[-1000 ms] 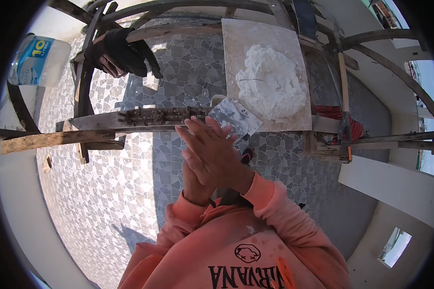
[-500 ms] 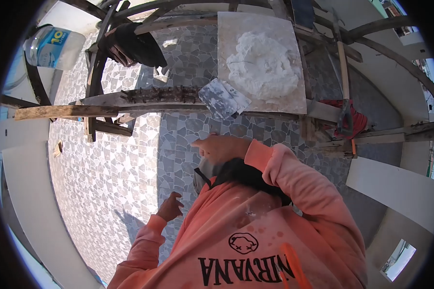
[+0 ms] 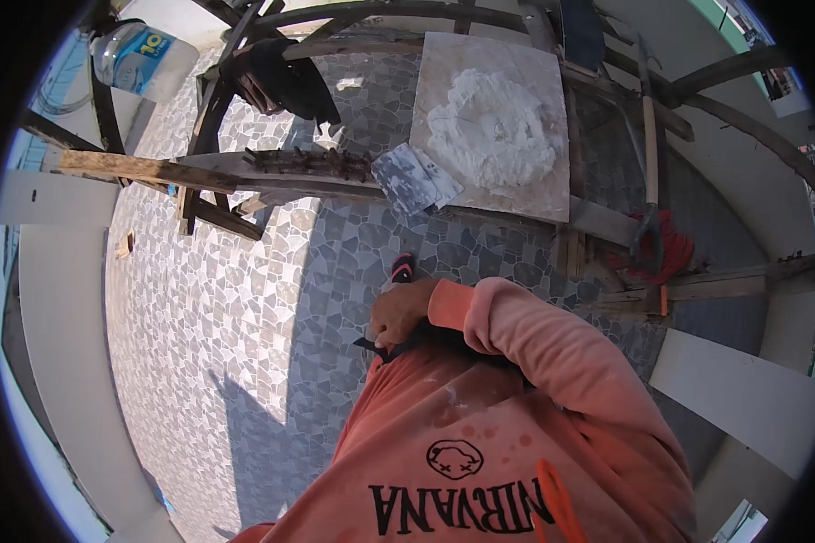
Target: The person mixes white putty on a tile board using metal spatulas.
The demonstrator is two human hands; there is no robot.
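Note:
My right hand (image 3: 400, 313) is in front of my waist, its fingers curled down and closed on a black strap (image 3: 372, 347) at the hem of my salmon hoodie (image 3: 480, 398). Part of the strap is hidden under the fingers. Just beyond the hand, the tip of a dark shoe (image 3: 403, 266) with red edging shows on the floor. My left hand is out of view; only a bit of its sleeve shows at the bottom edge.
A board (image 3: 552, 195) bearing a heap of white powder (image 3: 493, 131) rests on a wooden frame ahead. Beside it lie grey-smeared plates (image 3: 409, 181). A plastic bottle (image 3: 145, 59) and dark cloth (image 3: 285, 81) are at left. At right are a long-handled tool (image 3: 649, 154) and red cloth (image 3: 672, 249).
My right hand has drawn back towards my waist and closed on the black strap. My left hand has dropped out of view. The view has shifted slightly, and a shoe tip now shows.

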